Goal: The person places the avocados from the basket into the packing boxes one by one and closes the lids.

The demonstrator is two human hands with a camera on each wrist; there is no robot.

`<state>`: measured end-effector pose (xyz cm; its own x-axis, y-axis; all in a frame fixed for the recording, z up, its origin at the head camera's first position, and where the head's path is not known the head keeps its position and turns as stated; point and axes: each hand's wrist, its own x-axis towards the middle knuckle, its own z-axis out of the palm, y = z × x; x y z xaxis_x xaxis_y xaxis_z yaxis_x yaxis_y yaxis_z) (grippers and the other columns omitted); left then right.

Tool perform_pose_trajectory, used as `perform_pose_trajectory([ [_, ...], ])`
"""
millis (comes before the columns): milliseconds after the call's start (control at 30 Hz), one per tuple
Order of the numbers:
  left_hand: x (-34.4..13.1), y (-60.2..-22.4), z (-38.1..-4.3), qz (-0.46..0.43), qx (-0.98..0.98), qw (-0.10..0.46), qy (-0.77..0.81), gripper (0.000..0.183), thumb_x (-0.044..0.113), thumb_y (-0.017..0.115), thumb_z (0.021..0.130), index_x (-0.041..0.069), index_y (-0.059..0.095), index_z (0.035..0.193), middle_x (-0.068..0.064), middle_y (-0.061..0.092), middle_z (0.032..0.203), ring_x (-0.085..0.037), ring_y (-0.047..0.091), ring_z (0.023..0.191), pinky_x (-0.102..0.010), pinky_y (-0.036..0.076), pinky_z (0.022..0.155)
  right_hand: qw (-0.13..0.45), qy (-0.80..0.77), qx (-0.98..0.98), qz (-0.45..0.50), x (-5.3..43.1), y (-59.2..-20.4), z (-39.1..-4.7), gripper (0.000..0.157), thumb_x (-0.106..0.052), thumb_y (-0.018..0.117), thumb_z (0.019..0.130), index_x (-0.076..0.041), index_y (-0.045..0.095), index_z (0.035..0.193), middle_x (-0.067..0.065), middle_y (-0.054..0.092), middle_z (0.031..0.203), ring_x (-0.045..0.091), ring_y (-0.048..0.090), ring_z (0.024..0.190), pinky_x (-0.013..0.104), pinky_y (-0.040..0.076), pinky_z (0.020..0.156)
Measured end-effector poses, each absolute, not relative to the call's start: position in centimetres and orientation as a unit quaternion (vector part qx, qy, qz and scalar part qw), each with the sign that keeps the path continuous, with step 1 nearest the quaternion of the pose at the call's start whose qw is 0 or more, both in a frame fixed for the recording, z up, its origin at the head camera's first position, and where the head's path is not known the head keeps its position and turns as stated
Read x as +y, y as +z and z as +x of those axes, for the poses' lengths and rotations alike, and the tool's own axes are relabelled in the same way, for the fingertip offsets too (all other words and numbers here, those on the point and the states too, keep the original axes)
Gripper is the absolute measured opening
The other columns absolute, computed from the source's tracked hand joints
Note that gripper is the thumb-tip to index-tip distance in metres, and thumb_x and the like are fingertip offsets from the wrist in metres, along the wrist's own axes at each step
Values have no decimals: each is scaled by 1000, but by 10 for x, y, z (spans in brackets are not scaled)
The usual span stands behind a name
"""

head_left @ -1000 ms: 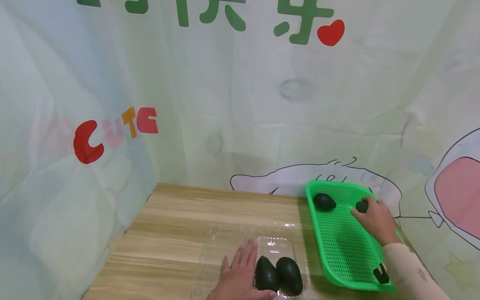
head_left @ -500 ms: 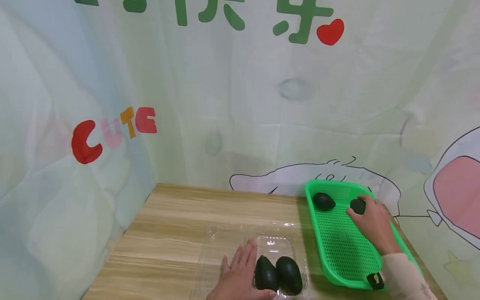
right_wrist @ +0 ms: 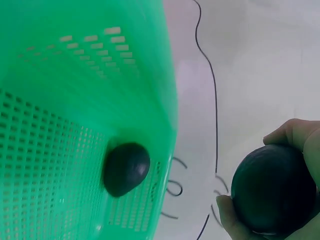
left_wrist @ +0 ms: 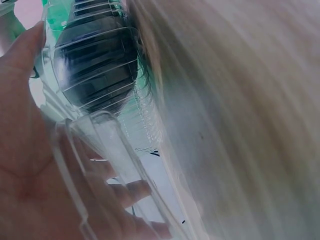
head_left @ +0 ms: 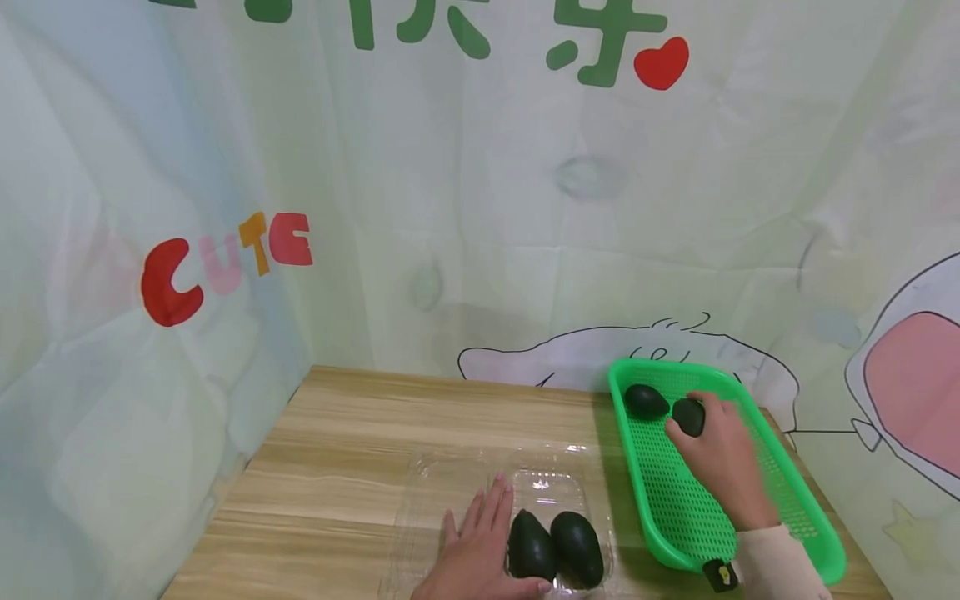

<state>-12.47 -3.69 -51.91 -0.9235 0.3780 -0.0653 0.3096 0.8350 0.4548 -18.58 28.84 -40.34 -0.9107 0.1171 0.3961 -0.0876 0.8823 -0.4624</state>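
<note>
My right hand (head_left: 723, 454) grips a dark avocado (right_wrist: 272, 190) between thumb and fingers, held above the green basket (head_left: 645, 508). One more avocado (head_left: 647, 402) lies in the basket's far left corner; the right wrist view shows it too. My left hand (head_left: 480, 546) rests flat with straight fingers on the clear plastic clamshell box (head_left: 551, 483), at the middle near its hinge. Two avocados (head_left: 532, 546) sit side by side in the box's right half, next to my left thumb. In the left wrist view, an avocado (left_wrist: 97, 62) shows through the ribbed clear wall.
The wooden table (head_left: 345, 442) runs back to a printed curtain (head_left: 487, 208) that hangs behind and at both sides. The basket's raised rim stands just right of the box. A black strap piece (head_left: 720, 575) hangs at my right wrist.
My right hand has lifted the avocado from the basket's far right part and moved left with it. The left hand and the two avocados in the box have stayed in place.
</note>
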Motion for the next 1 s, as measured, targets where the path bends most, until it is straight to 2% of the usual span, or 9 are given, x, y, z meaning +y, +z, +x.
perform_pose_trajectory([
  [200,-37,-517,-124,182,954,78,224,125,89,52,63,13,13,155,-5,5,163,-42,21,143,-80,18,97,219,246,-944,8,266,-410,-181,52,-31,63,90,-3,49,131,23,51,118,30,53,81,34,41,55],
  [467,-37,-517,-124,178,954,85,226,127,92,46,62,14,13,155,-3,3,163,-41,20,144,-80,16,97,180,260,-949,8,227,-420,-185,57,-32,68,86,-5,48,132,18,53,114,28,54,79,33,44,56],
  [800,-38,-517,-125,171,954,96,226,128,94,46,60,15,14,155,-3,6,163,-37,21,144,-79,16,98,161,269,-949,26,183,-431,-190,57,-33,70,82,-6,51,128,14,56,112,25,54,81,32,45,58],
  [1000,-37,-517,-124,177,955,83,223,129,95,44,60,14,14,155,-3,7,163,-36,22,144,-79,18,98,155,274,-949,32,164,-442,-186,56,-33,71,82,-6,52,128,14,58,114,25,55,83,36,50,63],
])
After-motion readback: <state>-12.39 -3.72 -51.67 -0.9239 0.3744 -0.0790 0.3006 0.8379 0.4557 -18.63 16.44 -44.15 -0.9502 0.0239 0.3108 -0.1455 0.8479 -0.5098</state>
